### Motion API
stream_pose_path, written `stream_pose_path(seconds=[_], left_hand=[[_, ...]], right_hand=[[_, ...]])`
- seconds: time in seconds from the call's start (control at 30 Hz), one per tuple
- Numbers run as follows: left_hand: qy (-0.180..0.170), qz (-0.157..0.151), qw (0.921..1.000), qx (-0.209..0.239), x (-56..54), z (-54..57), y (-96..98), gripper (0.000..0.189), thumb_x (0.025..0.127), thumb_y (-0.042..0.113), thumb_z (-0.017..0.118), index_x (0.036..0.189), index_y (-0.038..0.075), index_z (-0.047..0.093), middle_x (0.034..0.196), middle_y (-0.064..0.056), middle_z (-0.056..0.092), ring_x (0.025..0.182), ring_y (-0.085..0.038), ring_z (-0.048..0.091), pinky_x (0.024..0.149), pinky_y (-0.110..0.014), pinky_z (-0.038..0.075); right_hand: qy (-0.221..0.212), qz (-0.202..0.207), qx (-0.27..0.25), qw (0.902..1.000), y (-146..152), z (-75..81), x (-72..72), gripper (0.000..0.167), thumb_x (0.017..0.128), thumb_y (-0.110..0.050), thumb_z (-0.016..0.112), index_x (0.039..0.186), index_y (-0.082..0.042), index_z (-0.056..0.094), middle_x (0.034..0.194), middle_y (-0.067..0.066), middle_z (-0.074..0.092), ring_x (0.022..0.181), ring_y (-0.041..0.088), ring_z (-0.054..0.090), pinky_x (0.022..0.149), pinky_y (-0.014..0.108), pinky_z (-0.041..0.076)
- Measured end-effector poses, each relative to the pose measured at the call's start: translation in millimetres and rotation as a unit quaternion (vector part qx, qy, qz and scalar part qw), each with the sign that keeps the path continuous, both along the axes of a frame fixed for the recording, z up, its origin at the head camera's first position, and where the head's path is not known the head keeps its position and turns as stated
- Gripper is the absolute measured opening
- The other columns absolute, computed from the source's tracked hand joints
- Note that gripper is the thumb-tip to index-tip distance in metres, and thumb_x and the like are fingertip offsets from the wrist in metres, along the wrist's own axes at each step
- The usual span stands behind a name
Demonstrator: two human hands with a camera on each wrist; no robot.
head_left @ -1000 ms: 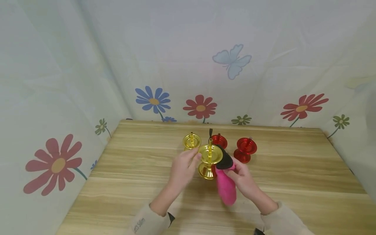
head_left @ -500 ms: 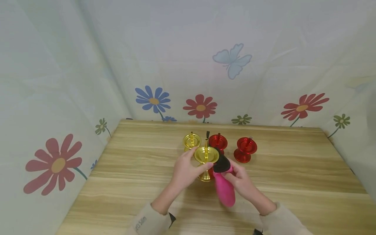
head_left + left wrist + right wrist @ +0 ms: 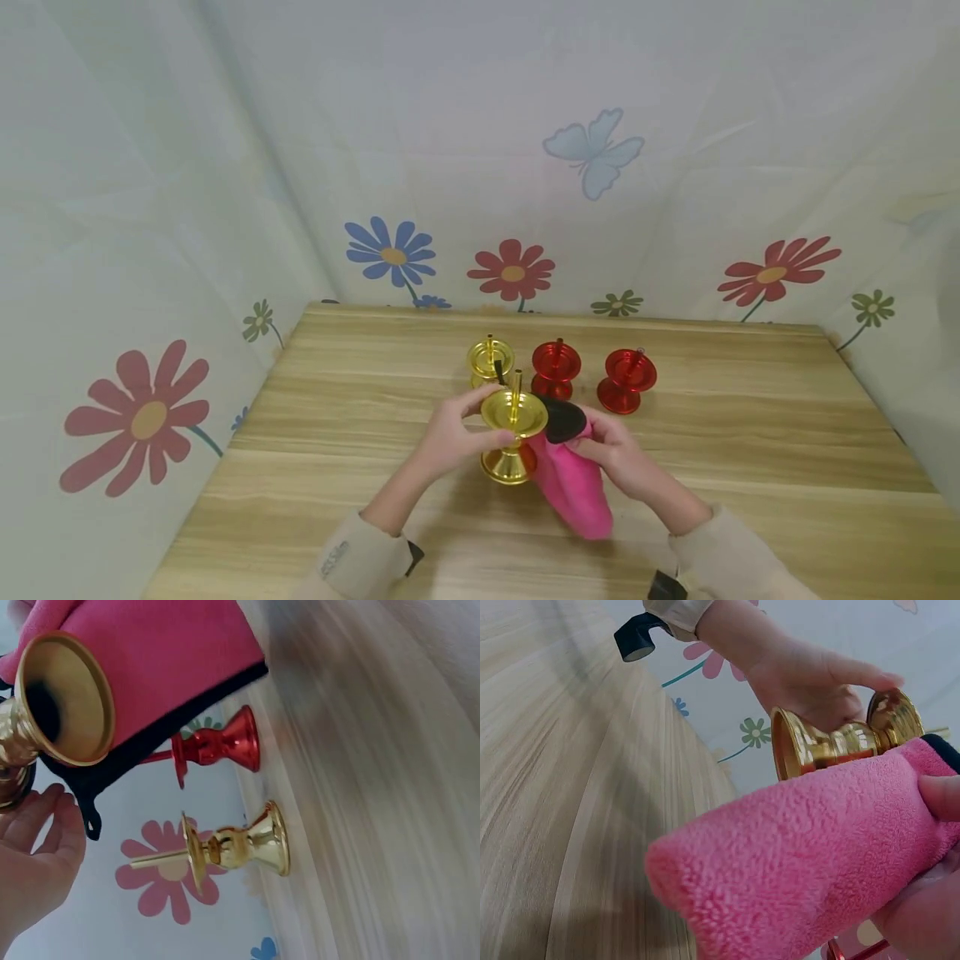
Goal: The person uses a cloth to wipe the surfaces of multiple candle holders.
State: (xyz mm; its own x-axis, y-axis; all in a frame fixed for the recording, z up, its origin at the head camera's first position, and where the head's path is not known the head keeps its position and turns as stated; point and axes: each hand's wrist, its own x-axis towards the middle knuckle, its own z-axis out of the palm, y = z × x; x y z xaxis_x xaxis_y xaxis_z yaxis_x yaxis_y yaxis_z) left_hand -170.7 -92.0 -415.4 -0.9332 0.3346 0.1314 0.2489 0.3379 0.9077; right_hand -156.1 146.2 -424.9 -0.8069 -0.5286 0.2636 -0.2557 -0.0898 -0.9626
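My left hand (image 3: 452,437) grips a gold candlestick (image 3: 514,414) by its dish, thumb on the near side. It is upright and raised off the table; the left wrist view shows its hollow base (image 3: 71,701). My right hand (image 3: 621,454) pinches a pink fluffy cloth (image 3: 581,496) with black trim, right beside the candlestick. The cloth's lower part hangs down, and its black loop (image 3: 91,819) sticks out behind the candlestick. In the right wrist view the cloth (image 3: 795,855) overlaps part of the gold stem, so I cannot tell whether they touch.
Behind my hands, a second gold candlestick (image 3: 491,360) and two red ones, the middle one (image 3: 556,367) and the right one (image 3: 627,379), stand in a row on the wooden table (image 3: 360,392). A flower-printed curtain (image 3: 450,167) hangs behind the table.
The held candlestick has come left and nearer to me, with my left thumb shifting across its near side. The cloth has moved slightly and spread wider, uncovering the middle red candlestick.
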Motion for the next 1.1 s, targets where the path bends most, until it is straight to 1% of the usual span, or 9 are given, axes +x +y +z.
stream_pose_path(seconds=[0.13,0.23,0.33,0.47,0.57,0.7,0.83,1.0,1.1], left_hand=[[-0.004,0.005,0.9999,0.01,0.2,-2.1,-10.2,0.055,0.07,0.028,0.073,0.121,0.019,0.053,0.115,-0.001,0.06,0.108,-0.024,0.053,0.092,-0.05,0.039],[0.004,0.02,0.9998,0.008,-1.2,-2.0,-18.0,0.055,0.07,0.029,0.073,0.121,0.022,0.053,0.116,-0.001,0.06,0.11,-0.025,0.052,0.093,-0.054,0.037],[0.018,0.044,0.9989,0.002,-4.8,-2.8,-26.0,0.057,0.069,0.03,0.074,0.121,0.022,0.052,0.117,-0.002,0.059,0.111,-0.025,0.051,0.095,-0.056,0.034],[0.024,0.091,0.9955,-0.009,-12.0,-5.7,-36.9,0.065,0.066,0.032,0.076,0.123,0.016,0.051,0.116,-0.006,0.06,0.112,-0.026,0.051,0.097,-0.054,0.032],[0.026,0.126,0.9915,-0.015,-18.7,-10.3,-45.0,0.068,0.065,0.034,0.076,0.124,0.015,0.05,0.117,-0.007,0.059,0.113,-0.025,0.05,0.099,-0.054,0.03],[0.049,0.165,0.9849,-0.016,-30.2,-19.8,-54.3,0.066,0.066,0.035,0.075,0.124,0.016,0.05,0.117,-0.007,0.059,0.109,-0.025,0.052,0.099,-0.054,0.03],[0.074,0.209,0.9746,-0.029,-43.7,-30.6,-60.7,0.065,0.066,0.04,0.074,0.123,0.016,0.052,0.119,-0.008,0.057,0.105,-0.026,0.053,0.095,-0.05,0.036],[0.074,0.263,0.9605,-0.052,-59.1,-43.5,-64.8,0.074,0.066,0.044,0.073,0.127,0.01,0.048,0.124,-0.014,0.052,0.106,-0.03,0.05,0.091,-0.047,0.04],[0.067,0.289,0.9529,-0.064,-68.0,-50.9,-66.1,0.079,0.066,0.045,0.073,0.129,0.007,0.044,0.126,-0.018,0.05,0.111,-0.033,0.048,0.094,-0.047,0.039]], right_hand=[[-0.01,-0.008,0.03,0.9995,4,-0.4,-1.7,0.031,0.082,0.008,0.047,0.11,0.02,0.041,0.093,-0.015,0.06,0.084,-0.002,0.055,0.071,0.015,0.046],[-0.014,-0.014,0.04,0.999,9,-0.5,-2.0,0.032,0.082,0.008,0.047,0.111,0.02,0.041,0.092,-0.015,0.06,0.083,-0.002,0.055,0.071,0.015,0.047],[-0.008,-0.026,0.039,0.9989,15,0.1,-1.6,0.029,0.082,0.008,0.048,0.111,0.013,0.046,0.094,-0.015,0.06,0.085,-0.002,0.055,0.072,0.015,0.047],[-0.005,-0.045,0.039,0.9982,23,2.5,0.0,0.03,0.083,0.007,0.048,0.111,-0.003,0.053,0.095,-0.017,0.061,0.086,-0.003,0.056,0.073,0.014,0.047],[-0.002,-0.055,0.041,0.9977,28,4.0,1.1,0.032,0.083,0.007,0.048,0.11,-0.01,0.054,0.094,-0.017,0.061,0.085,-0.003,0.056,0.072,0.014,0.047],[-0.002,-0.058,0.036,0.9977,34,4.8,2.2,0.037,0.083,0.008,0.048,0.107,-0.019,0.055,0.093,-0.016,0.061,0.084,-0.003,0.056,0.071,0.014,0.047],[-0.012,-0.057,0.029,0.9979,40,4.6,3.3,0.04,0.083,0.008,0.047,0.105,-0.025,0.055,0.093,-0.016,0.062,0.084,-0.002,0.057,0.07,0.014,0.047],[-0.025,-0.061,0.036,0.9972,45,3.3,6.0,0.037,0.084,0.006,0.047,0.104,-0.024,0.056,0.09,-0.014,0.061,0.081,-0.002,0.056,0.069,0.014,0.047],[-0.029,-0.063,0.037,0.9969,47,2.8,8.0,0.036,0.085,0.006,0.047,0.104,-0.023,0.056,0.088,-0.012,0.059,0.079,-0.001,0.054,0.068,0.015,0.047]])
